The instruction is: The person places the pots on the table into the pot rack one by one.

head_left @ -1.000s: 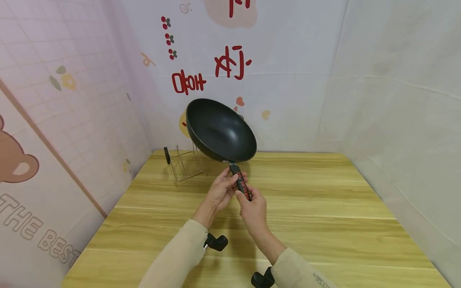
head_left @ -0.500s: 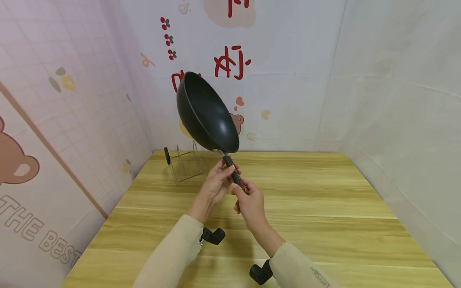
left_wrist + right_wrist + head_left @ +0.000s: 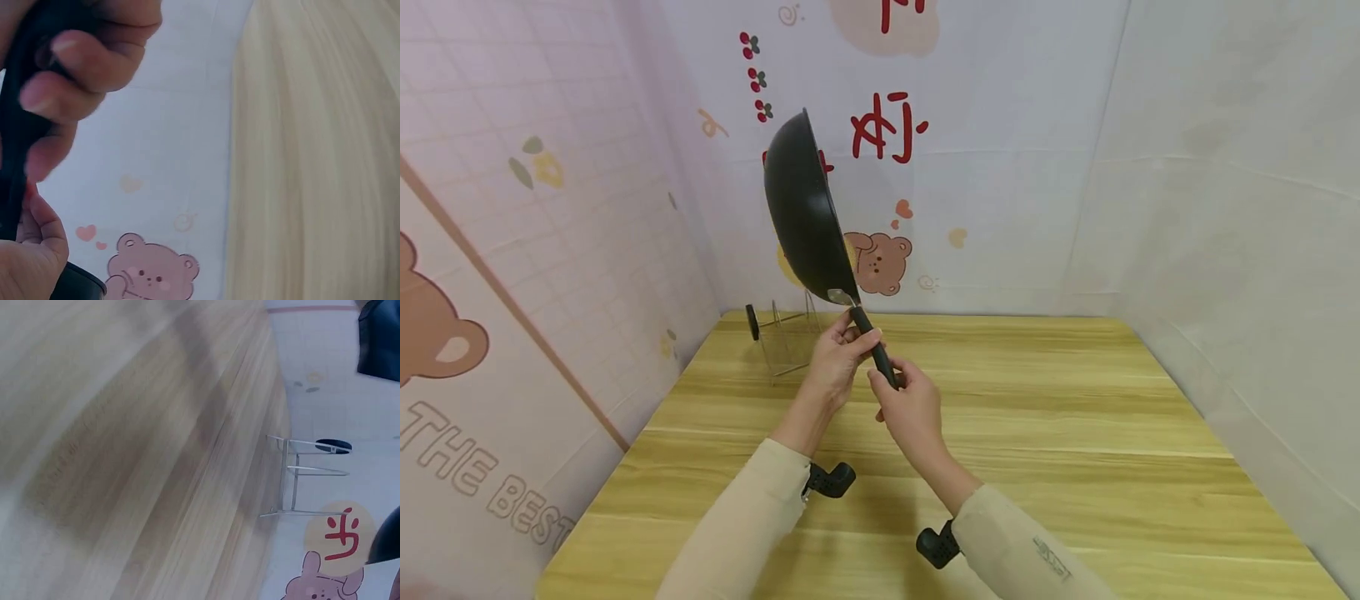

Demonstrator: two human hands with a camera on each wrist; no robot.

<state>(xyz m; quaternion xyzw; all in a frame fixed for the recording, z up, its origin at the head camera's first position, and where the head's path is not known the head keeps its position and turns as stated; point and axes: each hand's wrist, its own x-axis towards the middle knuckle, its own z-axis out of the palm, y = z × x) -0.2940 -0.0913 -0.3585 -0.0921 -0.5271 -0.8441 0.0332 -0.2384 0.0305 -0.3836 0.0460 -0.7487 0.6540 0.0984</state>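
A black wok (image 3: 805,208) is held up above the table, tilted nearly on edge, its rounded outside facing left in the head view. Its dark handle (image 3: 863,322) slants down to the right. The left hand (image 3: 833,367) grips the handle close to the wok body, thumb across it. Lower down, the right hand (image 3: 917,412) grips the handle's end. In the left wrist view, curled fingers (image 3: 94,69) wrap the handle. The right wrist view catches only dark parts of the wok (image 3: 384,540) at its right edge. Its inside is hidden now.
A wire rack (image 3: 752,322) with a black round end stands at the table's back left, just behind the left hand. The wooden table (image 3: 1075,417) meets fabric walls (image 3: 1015,167) at the back and both sides.
Both hands have turned the wok from showing its inside to nearly edge-on, its rim swinging up and left. The hands have risen slightly and shifted left, both still on the handle.
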